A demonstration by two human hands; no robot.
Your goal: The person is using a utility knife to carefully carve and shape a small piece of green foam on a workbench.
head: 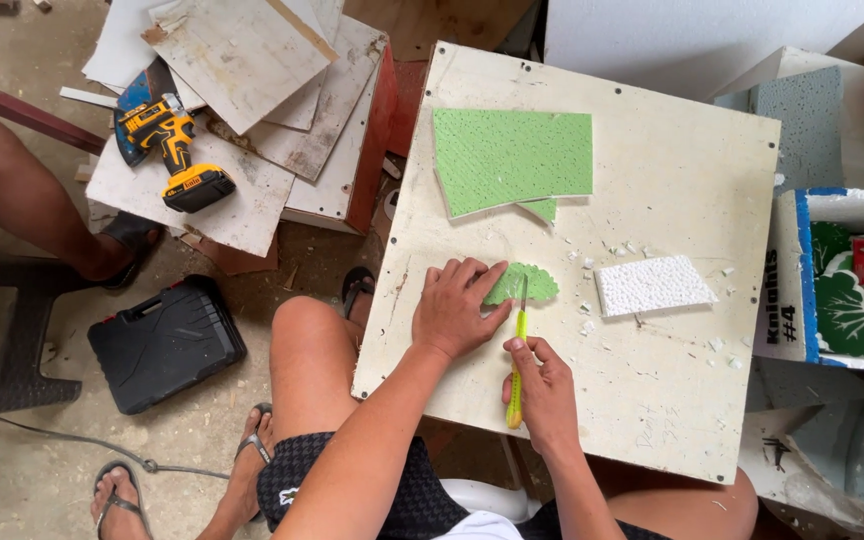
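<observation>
1. We see two hands at work in the lower middle of the frame, over one pale square board (652,400) that serves as the bench.
2. Our left hand (457,305) lies spread, fingers flat, pressing down one small green foam piece (527,285) with a scalloped edge.
3. Our right hand (544,390) is wrapped around one yellow utility knife (517,365), its blade tip touching the small green piece.
4. We count two other green pieces in the upper middle: one large green sheet (512,155) and one small green offcut (544,209) just below it.
5. One white textured foam piece (652,285) lies right of the knife, with white crumbs scattered around it.
6. At upper left, one yellow cordless drill (177,150) rests on a stack of white boards; one black tool case (164,345) lies on the floor at lower left.
</observation>
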